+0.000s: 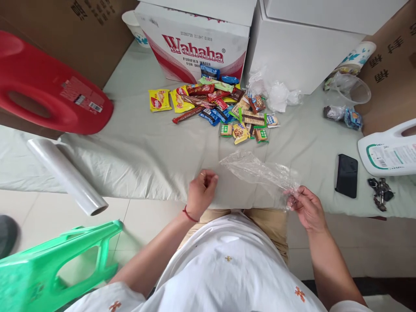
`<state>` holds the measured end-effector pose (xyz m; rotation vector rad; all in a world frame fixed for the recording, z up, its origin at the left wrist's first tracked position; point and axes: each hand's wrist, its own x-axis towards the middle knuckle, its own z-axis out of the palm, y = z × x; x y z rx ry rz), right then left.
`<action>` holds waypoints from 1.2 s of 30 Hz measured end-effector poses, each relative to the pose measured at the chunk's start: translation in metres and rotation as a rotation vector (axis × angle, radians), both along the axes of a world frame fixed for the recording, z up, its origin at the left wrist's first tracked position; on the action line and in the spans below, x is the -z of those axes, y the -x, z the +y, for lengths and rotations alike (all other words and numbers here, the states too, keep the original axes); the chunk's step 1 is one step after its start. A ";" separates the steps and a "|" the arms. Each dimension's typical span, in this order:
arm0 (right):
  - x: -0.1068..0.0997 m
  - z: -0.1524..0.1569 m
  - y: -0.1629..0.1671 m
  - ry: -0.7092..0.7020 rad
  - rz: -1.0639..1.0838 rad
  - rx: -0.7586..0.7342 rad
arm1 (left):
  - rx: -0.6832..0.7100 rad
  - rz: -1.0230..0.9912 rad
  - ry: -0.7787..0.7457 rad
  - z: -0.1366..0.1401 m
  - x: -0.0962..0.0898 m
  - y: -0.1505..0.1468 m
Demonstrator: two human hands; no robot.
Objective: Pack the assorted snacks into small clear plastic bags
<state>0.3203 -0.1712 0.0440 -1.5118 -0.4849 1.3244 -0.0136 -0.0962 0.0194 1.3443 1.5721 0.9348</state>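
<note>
My right hand (307, 206) pinches one end of a clear plastic bag (260, 171), which stretches leftward over the cloth, crumpled and thin. Curled at the table's front edge, my left hand (203, 190) has its thumb against the fingers, and nothing shows in it. A red string circles that wrist. Beyond the bag lies a pile of wrapped snacks (214, 102): yellow packets, red and brown bars, blue wrappers and small biscuits in green and yellow packaging. White crumpled plastic (277, 95) sits at the pile's right.
A Wahaba-style carton (198, 47) and a white box (292, 47) stand behind. Left are a red jug (81, 95), a plastic film roll (69, 177) and a green stool (65, 260). Right are a phone (346, 175), keys (381, 193), a white jug (390, 149) and a clear cup (352, 89).
</note>
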 end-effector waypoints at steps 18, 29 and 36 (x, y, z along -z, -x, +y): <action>0.010 -0.051 0.037 0.037 -0.148 -0.454 | 0.011 -0.021 0.259 0.027 -0.023 -0.094; 0.017 -0.040 0.069 -0.136 -0.535 -0.597 | 0.279 0.145 -0.083 -0.003 -0.051 -0.153; 0.014 -0.044 0.069 -0.116 -0.510 -0.716 | 0.331 0.317 0.075 0.026 -0.024 -0.161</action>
